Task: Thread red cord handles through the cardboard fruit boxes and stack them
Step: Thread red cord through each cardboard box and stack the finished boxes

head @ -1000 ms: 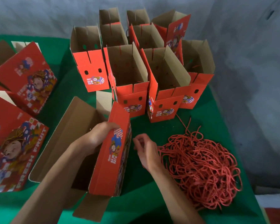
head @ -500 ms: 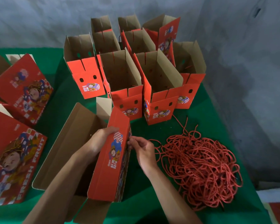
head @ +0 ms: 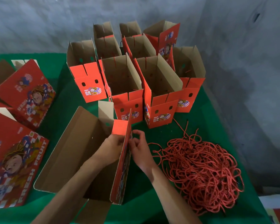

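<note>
Working at the near middle of the green table (head: 74,97), we see an open cardboard box (head: 74,152) lying on its side, its red printed side panel (head: 122,167) standing almost edge-on to us. The left hand (head: 111,149) reaches inside the box and presses against the inner face of that panel; the right hand (head: 140,147) sits just outside it, fingers curled and pinched at the panel's outer face. So the two hands are close together with the panel between them, but we cannot tell whether a cord is gripped. To the right lies a loose heap of red cord (head: 200,172), near the right wrist but apart from it. At the far side stands a cluster of upright open boxes (head: 160,88). On the left, flat printed boxes (head: 24,92) lie overlapping.
</note>
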A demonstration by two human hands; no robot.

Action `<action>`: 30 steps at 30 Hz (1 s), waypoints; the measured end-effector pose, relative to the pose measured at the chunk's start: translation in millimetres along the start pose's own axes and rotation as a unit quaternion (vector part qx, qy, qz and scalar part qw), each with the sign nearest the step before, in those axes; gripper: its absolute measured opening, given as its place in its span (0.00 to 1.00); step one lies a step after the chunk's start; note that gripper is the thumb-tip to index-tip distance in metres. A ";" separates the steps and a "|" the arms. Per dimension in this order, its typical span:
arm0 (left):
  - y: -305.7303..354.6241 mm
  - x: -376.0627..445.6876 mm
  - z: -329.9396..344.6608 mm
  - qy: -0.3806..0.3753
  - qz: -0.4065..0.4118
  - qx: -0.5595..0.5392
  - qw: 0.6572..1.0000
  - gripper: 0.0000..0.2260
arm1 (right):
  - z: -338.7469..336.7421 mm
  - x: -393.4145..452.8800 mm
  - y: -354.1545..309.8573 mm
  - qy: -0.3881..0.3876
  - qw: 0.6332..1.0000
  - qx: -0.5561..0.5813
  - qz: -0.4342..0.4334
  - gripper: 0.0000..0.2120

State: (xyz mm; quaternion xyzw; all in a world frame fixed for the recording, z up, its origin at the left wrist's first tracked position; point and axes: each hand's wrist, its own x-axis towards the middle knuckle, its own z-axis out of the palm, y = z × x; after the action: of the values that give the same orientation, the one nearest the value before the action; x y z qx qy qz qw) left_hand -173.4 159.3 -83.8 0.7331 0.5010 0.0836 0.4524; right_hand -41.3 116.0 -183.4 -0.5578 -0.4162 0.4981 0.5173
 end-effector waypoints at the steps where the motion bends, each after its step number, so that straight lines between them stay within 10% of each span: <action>1: 0.0 1.1 4.1 0.016 0.013 0.051 0.998 0.06 | 1.1 0.7 1.1 0.001 0.999 -0.050 -0.020 0.10; 10: -16.4 11.2 18.3 0.085 -0.027 0.134 0.987 0.11 | -12.9 -16.8 22.7 0.000 0.986 -0.164 0.019 0.14; 15: -29.5 13.8 24.8 0.130 -0.091 0.057 0.986 0.09 | -51.0 -42.5 60.7 0.117 0.888 -0.442 0.045 0.16; 22: -36.0 4.6 20.7 0.220 0.031 0.058 0.973 0.13 | -49.0 -20.9 -25.6 0.137 0.987 -0.078 -0.011 0.16; 30: -3.9 -16.3 15.6 0.127 0.059 -0.118 0.983 0.22 | -72.5 -15.3 -4.2 0.129 0.970 0.201 0.046 0.13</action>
State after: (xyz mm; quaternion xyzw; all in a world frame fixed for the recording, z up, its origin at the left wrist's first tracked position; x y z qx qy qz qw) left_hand -174.9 137.4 -90.2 0.6866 0.4965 0.2613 0.4624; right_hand 28.0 89.7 -179.5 -0.5208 -0.2113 0.5183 0.6446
